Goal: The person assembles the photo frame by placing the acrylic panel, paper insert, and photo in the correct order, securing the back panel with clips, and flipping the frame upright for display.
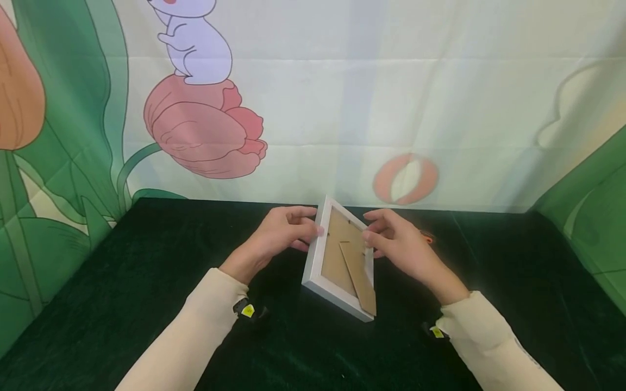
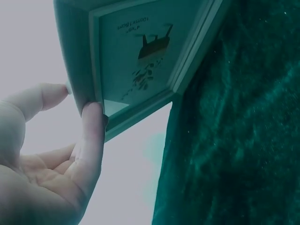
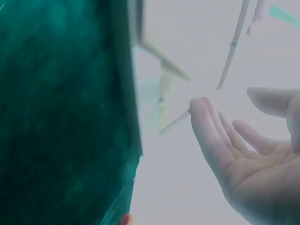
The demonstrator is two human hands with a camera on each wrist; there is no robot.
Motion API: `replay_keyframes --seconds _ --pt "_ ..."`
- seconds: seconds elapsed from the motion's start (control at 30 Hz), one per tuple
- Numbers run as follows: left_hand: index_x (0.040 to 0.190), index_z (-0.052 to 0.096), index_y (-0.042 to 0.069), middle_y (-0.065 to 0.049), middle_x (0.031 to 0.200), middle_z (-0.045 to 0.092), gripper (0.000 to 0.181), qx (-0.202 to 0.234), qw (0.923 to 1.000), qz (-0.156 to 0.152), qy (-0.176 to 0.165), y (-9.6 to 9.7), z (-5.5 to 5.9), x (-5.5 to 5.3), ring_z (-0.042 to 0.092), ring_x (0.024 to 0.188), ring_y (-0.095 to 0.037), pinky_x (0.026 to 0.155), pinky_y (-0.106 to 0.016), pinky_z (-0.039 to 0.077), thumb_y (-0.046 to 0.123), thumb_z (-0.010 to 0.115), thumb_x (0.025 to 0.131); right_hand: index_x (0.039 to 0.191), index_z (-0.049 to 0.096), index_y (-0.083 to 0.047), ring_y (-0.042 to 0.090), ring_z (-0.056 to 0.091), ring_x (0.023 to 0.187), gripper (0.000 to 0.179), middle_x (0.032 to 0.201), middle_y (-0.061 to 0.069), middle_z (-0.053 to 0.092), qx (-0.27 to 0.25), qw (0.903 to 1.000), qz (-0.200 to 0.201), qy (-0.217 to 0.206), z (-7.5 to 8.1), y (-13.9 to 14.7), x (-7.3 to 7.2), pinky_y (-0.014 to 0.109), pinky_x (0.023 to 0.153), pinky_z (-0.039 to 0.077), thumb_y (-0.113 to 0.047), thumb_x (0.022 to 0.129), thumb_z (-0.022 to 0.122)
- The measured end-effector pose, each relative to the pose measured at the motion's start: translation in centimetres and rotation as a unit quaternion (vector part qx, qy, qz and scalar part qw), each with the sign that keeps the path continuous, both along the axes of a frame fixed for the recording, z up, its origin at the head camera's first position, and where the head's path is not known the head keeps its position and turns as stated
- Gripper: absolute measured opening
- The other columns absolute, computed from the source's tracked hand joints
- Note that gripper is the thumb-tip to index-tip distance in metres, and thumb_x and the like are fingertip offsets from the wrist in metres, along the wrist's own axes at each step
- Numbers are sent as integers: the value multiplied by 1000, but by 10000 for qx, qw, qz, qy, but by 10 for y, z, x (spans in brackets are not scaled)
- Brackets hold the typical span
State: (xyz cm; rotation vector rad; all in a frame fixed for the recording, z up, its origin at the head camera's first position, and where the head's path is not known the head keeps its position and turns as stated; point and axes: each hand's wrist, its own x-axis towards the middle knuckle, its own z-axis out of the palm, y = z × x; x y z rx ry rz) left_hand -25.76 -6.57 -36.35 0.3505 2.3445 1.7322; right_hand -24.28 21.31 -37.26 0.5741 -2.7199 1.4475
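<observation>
A white picture frame (image 1: 317, 255) stands tilted on the dark green cloth in the head view, its brown backing board (image 1: 337, 233) facing me. A brown easel leg (image 1: 359, 282) sticks out from that back. My left hand (image 1: 281, 231) pinches the left side of the frame between thumb and fingers. In the left wrist view the front of the frame shows a print (image 2: 152, 49) of a potted plant, upside down. My right hand (image 1: 398, 244) is beside the right edge, fingers loosely bent and parted from the thumb (image 3: 269, 101), with nothing gripped between them.
Dark green velvety cloth (image 1: 161, 260) covers the table. Behind it hangs a pale curtain (image 1: 303, 108) printed with a rabbit and flowers. A small orange thing (image 1: 427, 237) lies behind my right hand, mostly hidden.
</observation>
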Motion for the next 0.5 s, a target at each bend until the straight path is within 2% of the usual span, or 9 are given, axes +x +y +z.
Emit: replay_keyframes --seconds 0.27,0.5 --pt "152 57 6 -10 126 73 63 98 9996 28 247 6 7 6 74 103 -27 90 -46 62 30 77 97 151 51 -6 30 72 101 53 121 14 66 -294 9985 419 -191 14 -18 11 42 84 64 -18 104 72" --pt "149 61 7 -11 122 74 57 115 9992 137 363 11 11 11 76 98 -27 89 -47 63 27 77 98 151 49 -7 31 71 108 52 124 14 66 -379 9972 516 -380 12 -22 11 44 87 63 -19 105 71"
